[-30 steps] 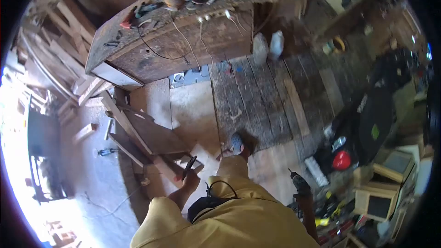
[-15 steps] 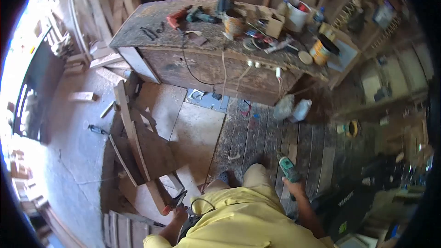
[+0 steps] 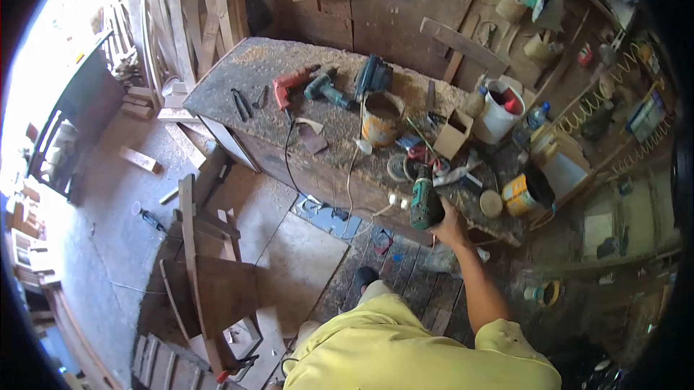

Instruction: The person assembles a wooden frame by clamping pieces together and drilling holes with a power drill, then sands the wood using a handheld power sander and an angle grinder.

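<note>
Head camera: the right hand (image 3: pixel 450 227) is clamped around the grip of a green cordless drill (image 3: pixel 425 202), arm stretched out ahead. The drill is held at the near edge of the sawdust-covered workbench (image 3: pixel 238 79), towards its right end, with the chuck pointing to the far side. The left hand is outside the frame, so its state cannot be told. On the bench, far and left of the held drill, lie a red power drill (image 3: pixel 290 86), a dark teal drill (image 3: pixel 325 89) and a blue power saw (image 3: pixel 373 75), with a rusty open tin (image 3: pixel 381 121) near them. A white bucket (image 3: pixel 499 112) stands further right, and a yellow can (image 3: pixel 525 193) sits just right of the hand.
</note>
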`<state>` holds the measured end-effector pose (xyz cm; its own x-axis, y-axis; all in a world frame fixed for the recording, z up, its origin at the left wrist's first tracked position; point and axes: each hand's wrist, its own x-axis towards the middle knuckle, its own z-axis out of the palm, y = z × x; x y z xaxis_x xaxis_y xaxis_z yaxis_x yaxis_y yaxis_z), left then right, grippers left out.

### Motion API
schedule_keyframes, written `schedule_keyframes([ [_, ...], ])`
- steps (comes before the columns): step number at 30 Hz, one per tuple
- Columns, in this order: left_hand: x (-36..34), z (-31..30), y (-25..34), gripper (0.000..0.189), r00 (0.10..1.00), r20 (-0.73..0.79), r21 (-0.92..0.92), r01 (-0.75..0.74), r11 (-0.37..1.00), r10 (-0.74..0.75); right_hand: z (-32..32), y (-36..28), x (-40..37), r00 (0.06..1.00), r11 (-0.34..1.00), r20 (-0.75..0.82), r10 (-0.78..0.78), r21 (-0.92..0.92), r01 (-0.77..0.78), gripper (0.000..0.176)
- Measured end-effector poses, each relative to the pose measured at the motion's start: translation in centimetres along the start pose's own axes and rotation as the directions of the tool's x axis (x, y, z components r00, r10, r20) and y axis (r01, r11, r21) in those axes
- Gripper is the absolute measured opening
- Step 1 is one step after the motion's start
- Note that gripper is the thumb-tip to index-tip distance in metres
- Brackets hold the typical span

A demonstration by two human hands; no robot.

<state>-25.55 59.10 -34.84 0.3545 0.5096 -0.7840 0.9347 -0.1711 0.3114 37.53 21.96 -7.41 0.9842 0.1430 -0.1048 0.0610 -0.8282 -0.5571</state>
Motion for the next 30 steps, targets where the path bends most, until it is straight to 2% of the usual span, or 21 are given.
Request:
schedule_keyframes([
  [5,-0.2,2.4,4.9,0.038,0.994,-0.006,-0.149,0.111,0.983,-0.113,-0.4,0.6,11.2,0.999,0.998,-0.050,-0.015,-0.067,0.011,0.072],
  [7,-0.3,2.9,5.1,0.039,0.988,-0.022,-0.211,0.143,0.967,-0.151,0.5,1.4,15.4,0.997,0.989,-0.074,-0.015,-0.150,0.003,0.072],
  [8,-0.7,3.3,4.5,0.039,0.985,-0.034,-0.250,0.156,0.956,-0.170,0.6,1.8,17.6,0.996,0.976,-0.012,-0.083,-0.201,0.079,0.073],
  [9,-0.6,3.5,3.5,0.040,0.983,-0.042,-0.282,0.159,0.946,-0.177,1.8,2.9,19.9,1.000,0.975,-0.004,-0.004,-0.223,0.003,0.071],
  [10,-0.5,4.0,2.4,0.040,0.982,-0.047,-0.312,0.161,0.936,-0.185,1.7,2.1,20.8,1.000,0.969,-0.023,0.008,-0.245,-0.014,0.068],
  [11,-0.7,4.8,1.1,0.041,0.981,-0.053,-0.329,0.160,0.931,-0.187,0.6,1.2,22.5,0.930,0.961,0.257,0.262,-0.160,-0.226,0.067],
  [12,-0.7,6.3,0.3,0.046,0.974,-0.213,-0.101,0.054,0.993,-0.075,2.2,2.8,22.9,0.991,0.993,0.111,0.076,0.084,-0.086,0.057],
  [13,-2.7,5.6,1.4,0.049,0.993,-0.121,0.113,0.026,0.993,-0.012,5.0,6.7,26.3,0.998,0.966,-0.018,-0.052,-0.254,0.046,0.060],
  [14,-4.2,6.5,3.0,0.051,0.965,-0.164,-0.223,0.165,0.961,-0.204,4.3,5.2,25.6,0.991,0.986,0.040,-0.129,0.110,0.124,0.062],
  [15,-5.7,6.8,4.3,0.054,0.955,-0.225,-0.156,0.161,0.975,-0.193,4.9,6.4,27.4,0.970,0.978,0.127,-0.209,0.036,0.206,0.065],
  [16,-6.7,7.9,4.5,0.049,0.940,-0.303,-0.213,0.093,0.973,-0.156,5.9,7.9,28.5,0.991,0.997,0.113,-0.068,0.054,0.062,0.066],
  [17,-7.3,7.5,4.9,0.051,0.958,-0.184,-0.143,0.194,0.970,-0.219,7.0,11.7,31.9,0.961,0.984,0.214,-0.175,0.058,0.167,0.067],
  [18,-8.7,8.5,5.5,0.045,0.914,-0.308,-0.292,0.172,0.941,-0.263,6.7,11.3,31.4,0.976,0.978,0.152,-0.154,-0.118,0.173,0.067],
  [19,-9.6,8.7,5.8,0.045,0.916,-0.276,-0.315,0.201,0.928,-0.292,7.5,13.1,33.0,0.991,0.970,0.104,-0.081,-0.219,0.102,0.071],
  [20,-10.3,9.0,6.0,0.044,0.922,-0.240,-0.326,0.218,0.920,-0.304,6.9,10.1,31.4,0.998,0.903,0.058,-0.011,-0.429,0.035,0.075],
  [21,-11.1,9.7,6.3,0.044,0.911,-0.234,-0.368,0.241,0.898,-0.340,7.0,9.1,31.1,0.999,0.849,0.011,0.045,-0.528,-0.033,0.074],
  [22,-11.6,10.0,6.8,0.044,0.910,-0.213,-0.412,0.247,0.877,-0.356,7.4,9.7,30.5,0.989,0.800,-0.021,-0.148,-0.590,0.108,0.076],
  [23,-12.0,10.1,6.9,0.043,0.912,-0.190,-0.453,0.248,0.856,-0.364,8.2,11.3,31.6,0.990,0.824,-0.039,-0.138,-0.558,0.093,0.074],
  [24,-11.9,10.3,6.6,0.043,0.906,-0.186,-0.475,0.256,0.842,-0.381,6.8,5.0,26.7,0.994,0.849,0.024,0.103,-0.523,-0.076,0.067],
  [27,-11.6,10.4,4.3,0.042,0.930,-0.145,-0.498,0.227,0.837,-0.338,7.6,5.4,26.6,0.991,0.766,-0.128,0.022,-0.635,-0.099,0.064],
  [30,-9.2,9.6,-0.6,0.041,0.929,-0.187,-0.519,0.181,0.835,-0.318,9.4,3.3,25.1,0.956,0.685,-0.281,-0.083,-0.712,-0.150,0.061],
])
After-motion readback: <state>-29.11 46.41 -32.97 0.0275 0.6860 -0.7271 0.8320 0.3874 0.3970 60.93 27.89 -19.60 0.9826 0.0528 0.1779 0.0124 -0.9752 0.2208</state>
